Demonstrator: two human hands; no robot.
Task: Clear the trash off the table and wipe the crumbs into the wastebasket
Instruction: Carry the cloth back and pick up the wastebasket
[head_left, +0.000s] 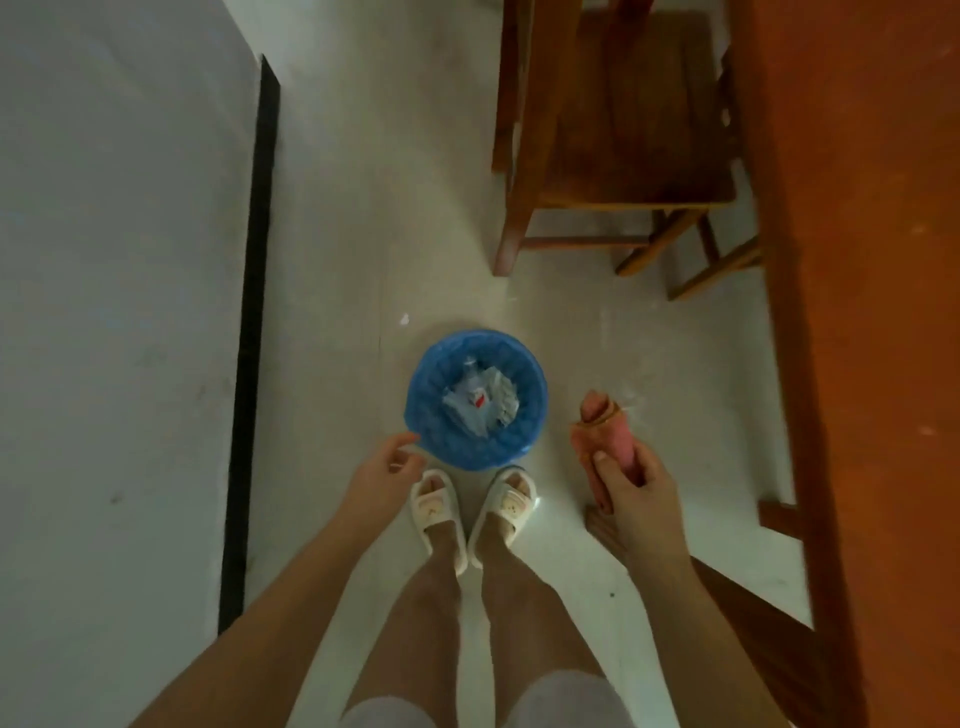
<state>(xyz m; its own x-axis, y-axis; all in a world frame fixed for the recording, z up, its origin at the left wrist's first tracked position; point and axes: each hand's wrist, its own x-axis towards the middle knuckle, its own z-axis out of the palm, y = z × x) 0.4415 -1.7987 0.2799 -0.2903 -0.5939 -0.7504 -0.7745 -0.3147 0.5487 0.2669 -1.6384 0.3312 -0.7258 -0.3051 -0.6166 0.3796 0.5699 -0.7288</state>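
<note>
head view | right hand (631, 486) pinches pink cloth (605, 434) (bunched), right of wastebasket (476, 404) | left hand (387, 470) empty, fingers loosely curled, nearer the rim | basket on floor, trash inside

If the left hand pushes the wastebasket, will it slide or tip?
The wastebasket probably slides easily: it holds only crumpled paper on a smooth floor. A push at the rim might tip it. Its thin blue liner likely crumples under the left hand.

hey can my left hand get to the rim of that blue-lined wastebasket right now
Probably yes. The left hand is open and empty, its fingertips right beside the near rim of the wastebasket, with nothing between them. The right hand holds the pink cloth.
</note>
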